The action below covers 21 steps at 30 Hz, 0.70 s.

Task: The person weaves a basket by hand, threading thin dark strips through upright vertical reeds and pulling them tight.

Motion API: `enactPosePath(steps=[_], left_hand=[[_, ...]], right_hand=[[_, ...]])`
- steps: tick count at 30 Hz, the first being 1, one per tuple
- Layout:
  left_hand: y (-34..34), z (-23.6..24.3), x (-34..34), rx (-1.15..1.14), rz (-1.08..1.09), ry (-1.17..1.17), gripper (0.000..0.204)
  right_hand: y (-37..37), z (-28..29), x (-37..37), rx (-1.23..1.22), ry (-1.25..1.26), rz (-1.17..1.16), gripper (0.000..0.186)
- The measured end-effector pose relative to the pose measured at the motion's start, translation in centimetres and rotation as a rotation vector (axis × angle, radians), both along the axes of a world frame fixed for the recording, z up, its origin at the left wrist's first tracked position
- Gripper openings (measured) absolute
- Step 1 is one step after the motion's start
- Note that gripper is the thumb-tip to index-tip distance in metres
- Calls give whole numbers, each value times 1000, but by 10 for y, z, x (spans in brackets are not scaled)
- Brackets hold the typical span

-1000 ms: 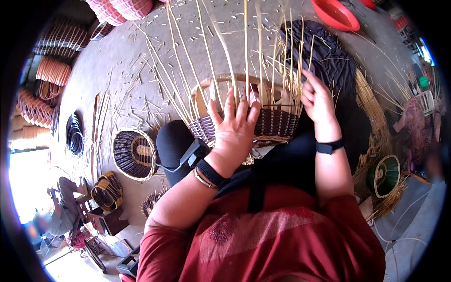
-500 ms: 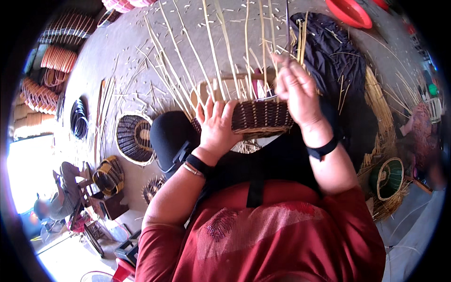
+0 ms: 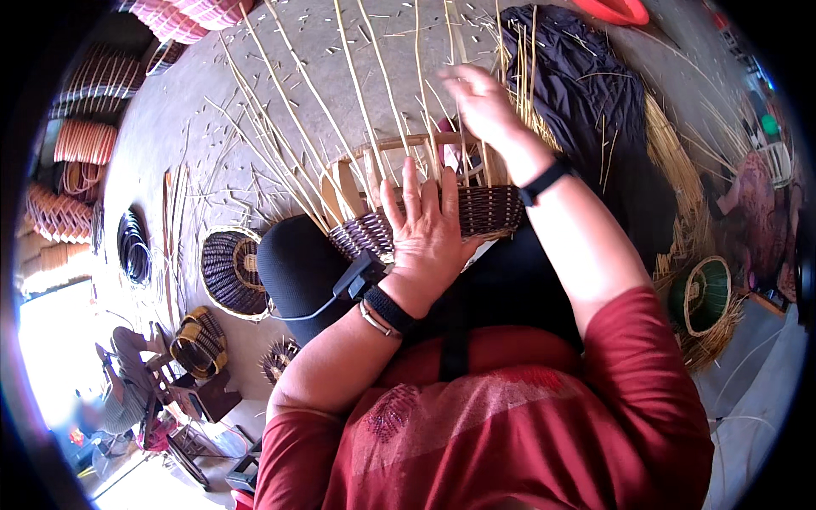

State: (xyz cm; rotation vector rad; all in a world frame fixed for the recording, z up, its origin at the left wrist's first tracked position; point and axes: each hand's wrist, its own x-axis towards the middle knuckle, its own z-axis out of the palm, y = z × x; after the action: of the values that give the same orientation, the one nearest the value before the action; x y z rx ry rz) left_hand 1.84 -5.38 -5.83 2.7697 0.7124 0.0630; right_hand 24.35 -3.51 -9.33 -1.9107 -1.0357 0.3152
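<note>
A half-woven dark brown basket (image 3: pixel 489 211) lies across my lap, its pale upright stakes fanning away from me. My left hand (image 3: pixel 422 219) rests against the near wall, fingers stretched upward and apart over the weave and rim. Above the far right part of the basket, my right hand (image 3: pixel 486 109) is raised among the stakes. Its fingers point left and are smeared by motion, so whether they pinch a strand does not show. Inside the basket's far side, a pale wooden piece (image 3: pixel 342 189) shows between the stakes.
A finished dark basket (image 3: pixel 223 276) stands on the floor to the left, beside a coil of dark strands (image 3: pixel 133 246). Right of me lie a dark cloth (image 3: pixel 586 93), straw bundles (image 3: pixel 676 170) and a green-lined basket (image 3: pixel 705 297). Another person (image 3: pixel 127 399) sits far left.
My right hand has moved left and away from me, across the stakes. The dark strand seen by it before no longer shows there. My left hand has shifted right along the basket wall.
</note>
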Motion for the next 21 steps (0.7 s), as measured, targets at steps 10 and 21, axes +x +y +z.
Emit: enactPosePath(steps=[10, 21], left_hand=[[20, -5, 0, 63, -47, -124, 93], [-16, -14, 50, 347, -344, 355, 65]], right_hand=[[-98, 6, -9, 197, 640, -187, 60], [-41, -36, 20, -202, -241, -169, 52]])
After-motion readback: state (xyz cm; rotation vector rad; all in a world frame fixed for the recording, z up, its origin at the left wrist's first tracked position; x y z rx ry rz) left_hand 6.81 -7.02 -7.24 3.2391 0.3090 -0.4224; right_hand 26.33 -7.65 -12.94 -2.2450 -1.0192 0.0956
